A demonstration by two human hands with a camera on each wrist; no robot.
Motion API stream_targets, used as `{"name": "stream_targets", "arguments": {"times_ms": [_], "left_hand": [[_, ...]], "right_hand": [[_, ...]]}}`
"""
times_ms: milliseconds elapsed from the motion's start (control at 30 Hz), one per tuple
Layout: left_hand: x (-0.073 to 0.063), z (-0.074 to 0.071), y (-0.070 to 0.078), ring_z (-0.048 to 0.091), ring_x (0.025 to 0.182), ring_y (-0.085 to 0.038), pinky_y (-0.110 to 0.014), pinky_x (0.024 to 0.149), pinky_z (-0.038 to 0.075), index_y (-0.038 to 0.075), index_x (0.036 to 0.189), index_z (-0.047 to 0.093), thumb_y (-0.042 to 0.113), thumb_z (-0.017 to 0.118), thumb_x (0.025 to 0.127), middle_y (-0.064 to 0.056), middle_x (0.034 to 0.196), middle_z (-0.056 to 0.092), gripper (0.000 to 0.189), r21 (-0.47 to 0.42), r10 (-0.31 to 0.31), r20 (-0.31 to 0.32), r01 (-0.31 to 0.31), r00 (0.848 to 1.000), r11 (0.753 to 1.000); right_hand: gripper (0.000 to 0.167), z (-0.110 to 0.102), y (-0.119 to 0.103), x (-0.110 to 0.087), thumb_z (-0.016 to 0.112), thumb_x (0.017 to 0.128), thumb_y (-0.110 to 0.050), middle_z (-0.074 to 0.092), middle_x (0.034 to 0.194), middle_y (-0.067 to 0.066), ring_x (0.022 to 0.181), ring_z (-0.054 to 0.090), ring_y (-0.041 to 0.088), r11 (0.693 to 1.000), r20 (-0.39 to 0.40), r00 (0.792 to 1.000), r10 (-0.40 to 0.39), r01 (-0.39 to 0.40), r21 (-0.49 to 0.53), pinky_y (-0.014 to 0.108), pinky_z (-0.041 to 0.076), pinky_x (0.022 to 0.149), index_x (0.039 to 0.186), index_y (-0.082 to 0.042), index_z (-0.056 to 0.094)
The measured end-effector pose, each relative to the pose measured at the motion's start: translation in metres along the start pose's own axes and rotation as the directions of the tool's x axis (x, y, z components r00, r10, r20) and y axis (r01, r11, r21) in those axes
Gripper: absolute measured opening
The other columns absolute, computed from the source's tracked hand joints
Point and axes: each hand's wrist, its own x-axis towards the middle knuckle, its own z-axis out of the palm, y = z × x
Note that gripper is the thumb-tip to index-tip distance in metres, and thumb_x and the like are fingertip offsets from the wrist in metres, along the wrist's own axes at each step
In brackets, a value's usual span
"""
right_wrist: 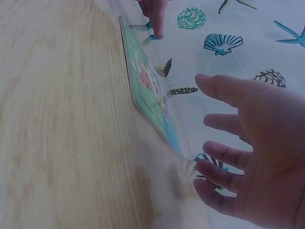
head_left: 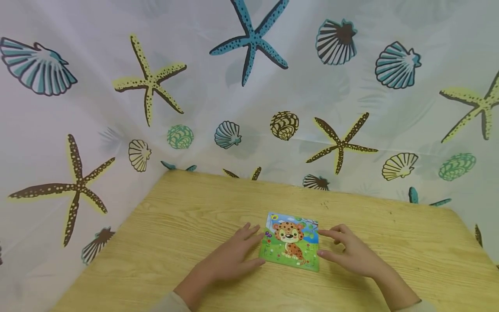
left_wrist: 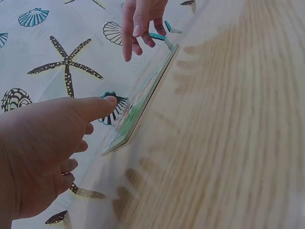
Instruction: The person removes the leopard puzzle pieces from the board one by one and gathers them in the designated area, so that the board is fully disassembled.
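Observation:
A square picture board (head_left: pixel 290 242) with a cartoon leopard on grass under a blue sky lies flat on the wooden table. Just left of it, my left hand (head_left: pixel 235 255) hovers with spread fingers, thumb by the lower left corner. On the other side my right hand (head_left: pixel 348 249) reaches toward the right edge, its fingers loosely bent. Seen from the left wrist, the board (left_wrist: pixel 145 102) shows as a thin slab, with the left thumb in front of it. In the right wrist view, a gap shows between the right hand (right_wrist: pixel 257 148) and the board (right_wrist: pixel 150 90). Neither hand holds anything.
The pale wooden table (head_left: pixel 175 216) stretches out on all sides of the board. A white curtain (head_left: pixel 195 95) printed with starfish and shells hangs along the table's back and left edges.

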Motion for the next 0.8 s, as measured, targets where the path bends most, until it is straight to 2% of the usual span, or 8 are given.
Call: {"name": "stream_targets", "arguments": {"times_ms": [167,267,467,567,700,800], "left_hand": [[0.015,0.007,0.006,0.020,0.154,-0.028,-0.053,0.121,0.029,0.015,0.153,0.041,0.044,0.056,0.101,-0.005,0.165,0.027,0.061,-0.129,0.012,0.004,-0.011,1.000,0.992],[0.024,0.012,0.008,0.027,0.152,-0.028,-0.053,0.120,0.032,0.012,0.149,0.047,0.040,0.058,0.101,-0.004,0.163,0.031,0.058,-0.182,0.037,-0.009,-0.038,0.999,0.983],[0.034,0.019,0.010,0.038,0.147,-0.028,-0.050,0.118,0.036,0.003,0.141,0.055,0.034,0.062,0.099,-0.006,0.159,0.039,0.052,-0.217,0.067,-0.038,-0.073,0.997,0.974],[0.036,0.023,0.008,0.040,0.145,-0.028,-0.050,0.118,0.037,0.003,0.141,0.055,0.032,0.063,0.099,-0.006,0.157,0.043,0.052,-0.236,0.058,-0.051,-0.068,0.997,0.969],[0.035,0.030,0.003,0.042,0.144,-0.027,-0.049,0.118,0.036,0.003,0.141,0.055,0.033,0.064,0.098,-0.005,0.154,0.046,0.053,-0.207,0.064,-0.050,-0.073,0.997,0.976],[0.035,0.032,0.000,0.043,0.143,-0.026,-0.046,0.119,0.036,0.003,0.139,0.058,0.031,0.065,0.098,-0.004,0.152,0.049,0.051,-0.166,0.098,-0.052,-0.106,0.994,0.980]], "right_hand": [[0.061,0.008,-0.001,0.013,0.071,0.092,-0.040,0.055,0.122,0.014,0.099,0.053,0.024,0.999,0.001,0.999,-0.052,0.052,-0.012,0.031,0.049,0.078,0.142,-0.009,0.056],[0.061,0.013,-0.003,0.021,0.071,0.093,-0.039,0.059,0.116,0.014,0.090,0.053,0.019,0.997,0.005,0.997,-0.074,0.074,-0.012,0.027,0.048,0.073,0.142,-0.008,0.055],[0.054,0.020,-0.009,0.040,0.070,0.094,-0.035,0.060,0.107,0.013,0.076,0.048,0.016,0.998,0.011,0.998,-0.056,0.056,-0.026,0.025,0.043,0.061,0.137,-0.006,0.060],[0.050,0.023,-0.014,0.053,0.069,0.095,-0.034,0.059,0.104,0.013,0.073,0.046,0.015,0.996,0.017,0.998,-0.061,0.062,-0.057,0.025,0.041,0.059,0.134,-0.005,0.062],[0.048,0.028,-0.019,0.072,0.067,0.096,-0.031,0.060,0.103,0.014,0.073,0.050,0.013,0.995,0.062,0.994,-0.086,0.090,-0.052,0.025,0.044,0.061,0.133,-0.001,0.061],[0.049,0.032,-0.023,0.084,0.067,0.097,-0.028,0.062,0.103,0.011,0.078,0.053,0.014,0.995,0.099,0.992,-0.081,0.086,-0.046,0.026,0.047,0.064,0.134,0.001,0.060]]}}
